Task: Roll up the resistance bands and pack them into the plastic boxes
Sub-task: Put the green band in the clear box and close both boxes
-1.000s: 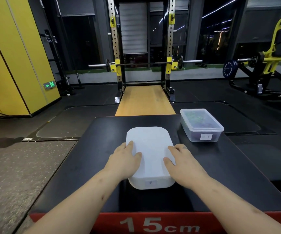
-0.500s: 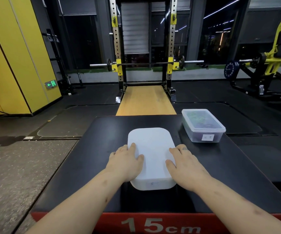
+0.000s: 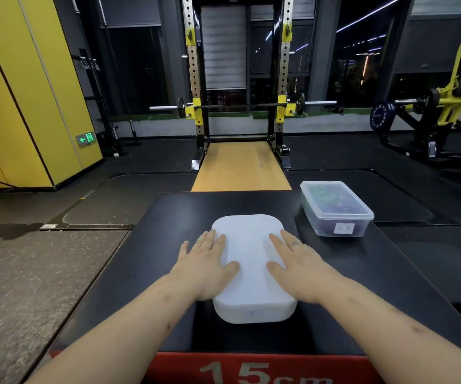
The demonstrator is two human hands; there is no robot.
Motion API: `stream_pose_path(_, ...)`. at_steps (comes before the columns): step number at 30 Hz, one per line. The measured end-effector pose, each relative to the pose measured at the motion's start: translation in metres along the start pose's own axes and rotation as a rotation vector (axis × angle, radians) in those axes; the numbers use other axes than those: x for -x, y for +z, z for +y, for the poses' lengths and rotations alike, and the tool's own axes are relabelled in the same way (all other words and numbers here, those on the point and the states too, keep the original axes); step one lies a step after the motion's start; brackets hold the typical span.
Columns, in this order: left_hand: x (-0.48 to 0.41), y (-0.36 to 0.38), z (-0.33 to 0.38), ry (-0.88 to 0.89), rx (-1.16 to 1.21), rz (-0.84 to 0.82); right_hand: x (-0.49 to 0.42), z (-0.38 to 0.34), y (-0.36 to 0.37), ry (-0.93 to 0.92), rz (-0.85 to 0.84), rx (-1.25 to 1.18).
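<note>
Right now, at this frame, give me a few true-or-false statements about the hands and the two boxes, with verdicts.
1. The left hand and the right hand both lie flat on top of the white box. True.
2. The clear box stands open. False: its lid is on.
3. The clear box sits right of and beyond the white box, apart from it. True.
4. The right hand grips a resistance band. False: it holds nothing.
5. Both boxes stand on the wooden strip. False: they stand on the black platform.
</note>
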State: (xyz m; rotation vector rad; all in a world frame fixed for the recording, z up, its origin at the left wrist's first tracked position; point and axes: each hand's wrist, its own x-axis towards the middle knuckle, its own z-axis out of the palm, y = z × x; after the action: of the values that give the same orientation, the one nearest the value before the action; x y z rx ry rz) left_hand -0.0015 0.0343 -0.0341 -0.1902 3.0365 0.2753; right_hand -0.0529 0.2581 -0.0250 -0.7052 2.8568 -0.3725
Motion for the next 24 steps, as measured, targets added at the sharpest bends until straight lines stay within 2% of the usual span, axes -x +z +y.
stream_pose_path(13, -0.003, 0.002, -0.001, 0.011, 0.025, -0.014, -0.010, 0.003, 0.000, -0.008, -0.064, 0.061)
stream_pose_path(18, -0.022, -0.008, 0.003, 0.026, 0.025, 0.079, -0.033, -0.002, -0.007, -0.003, -0.039, 0.079)
stream_pose_path(24, -0.042, 0.002, -0.002, 0.060, -0.019, -0.035, -0.060, 0.005, 0.007, -0.038, -0.052, 0.158)
